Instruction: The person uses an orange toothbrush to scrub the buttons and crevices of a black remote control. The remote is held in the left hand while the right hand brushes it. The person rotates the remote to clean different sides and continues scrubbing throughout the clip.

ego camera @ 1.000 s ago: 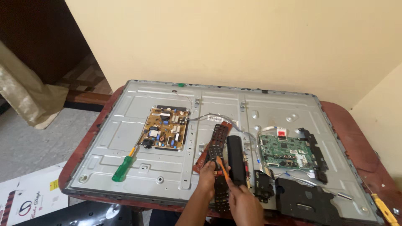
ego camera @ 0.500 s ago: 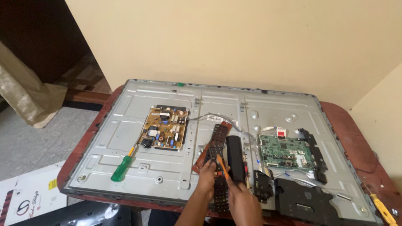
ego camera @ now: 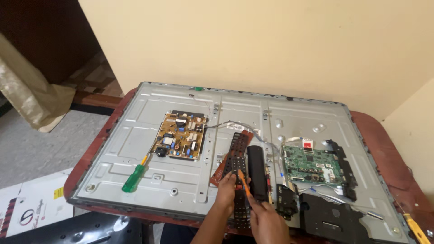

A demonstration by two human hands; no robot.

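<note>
Barely anything shifts over the last second: the right hand (ego camera: 266,221) stays clenched around an orange-handled tool (ego camera: 244,184), its tip pressed down among the keys of the remote keypad (ego camera: 237,171), and the left hand (ego camera: 226,190) keeps its fingers clamped on that keypad's near-left edge. The tool's angle and the keypad's place look the same as before, so in my judgement the work at that one spot is continuing and not finished.

The keypad lies lengthwise on the bare metal back of a flat television panel (ego camera: 135,135), near its front edge and roughly midway across. Under it sits a thin reddish-brown board (ego camera: 220,169), and touching its right side is a black remote shell (ego camera: 256,174).

Further out, a tan power board (ego camera: 180,135) is mounted to the left, with thin wires running from it towards the keypad. A green-handled screwdriver (ego camera: 134,177) lies apart on the left near the panel's front rim. To the right, a green main board (ego camera: 314,165) and black plastic covers (ego camera: 330,214) crowd close to the right hand, so room on that side is tight. The left side offers open metal between the power board and the keypad. The panel overhangs a red-brown table (ego camera: 389,149), and another yellow-handled tool (ego camera: 416,228) sits at the far right corner.
</note>
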